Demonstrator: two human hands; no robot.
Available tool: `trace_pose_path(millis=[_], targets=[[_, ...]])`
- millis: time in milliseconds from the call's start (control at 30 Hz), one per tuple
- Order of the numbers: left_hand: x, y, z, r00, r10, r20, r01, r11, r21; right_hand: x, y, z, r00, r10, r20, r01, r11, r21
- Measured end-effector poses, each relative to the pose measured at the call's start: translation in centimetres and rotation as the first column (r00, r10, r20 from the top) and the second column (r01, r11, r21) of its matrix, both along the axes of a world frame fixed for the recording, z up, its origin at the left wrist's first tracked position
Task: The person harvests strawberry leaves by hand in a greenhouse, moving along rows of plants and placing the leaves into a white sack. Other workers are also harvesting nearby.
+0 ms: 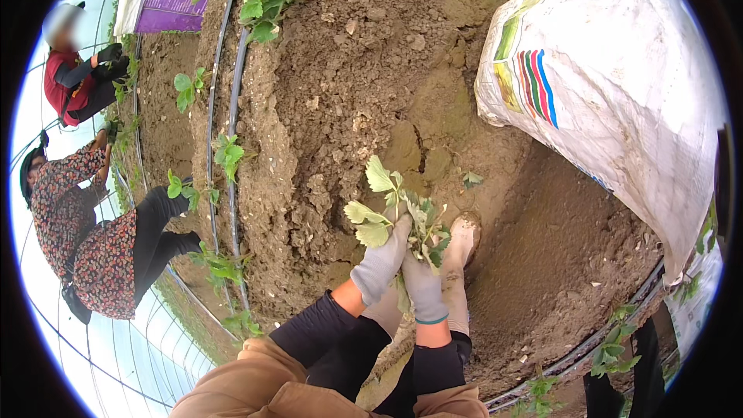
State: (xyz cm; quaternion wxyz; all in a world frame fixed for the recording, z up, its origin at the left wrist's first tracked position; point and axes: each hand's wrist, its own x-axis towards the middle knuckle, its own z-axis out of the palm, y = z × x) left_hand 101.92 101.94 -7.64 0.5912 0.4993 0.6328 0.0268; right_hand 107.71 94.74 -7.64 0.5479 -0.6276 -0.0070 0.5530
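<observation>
Both of my hands, in grey knit gloves, are close together above the furrow. My left hand (pixel 380 264) is closed around pale green strawberry leaves (pixel 372 232), whose undersides face up. Against it, my right hand (pixel 424 287) grips a bunch of darker, partly withered leaves (pixel 428 226). The fingers are mostly hidden by foliage, so their exact grip does not show. Below the hands stand my mud-coated boots; one boot toe (pixel 466 226) shows just right of the bunch. A loose leaf (pixel 472 179) lies on the soil beyond it.
A white woven sack (pixel 603 58) with printing stands at the right of the furrow. On the left, a raised soil bed carries black drip pipes (pixel 234 104) and small strawberry plants (pixel 229 155). Farther left, one person (pixel 75 81) crouches and another (pixel 87 226) bends over plants.
</observation>
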Motion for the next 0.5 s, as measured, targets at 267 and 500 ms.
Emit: trace_pose_path(millis=[267, 500], targets=[[-2.7, -2.4, -1.4, 0.872, -0.487, -0.037, 0.488, 0.865, 0.112, -1.2, -3.2, -2.4, 0.994, 0.102, 0.035, -0.099, 0.993, -0.066], [2.7, 3.1, 1.7, 0.912, -0.408, -0.041, 0.394, 0.901, -0.181, 0.8, -3.5, -4.0, 0.935, -0.343, -0.094, 0.259, 0.837, -0.481]])
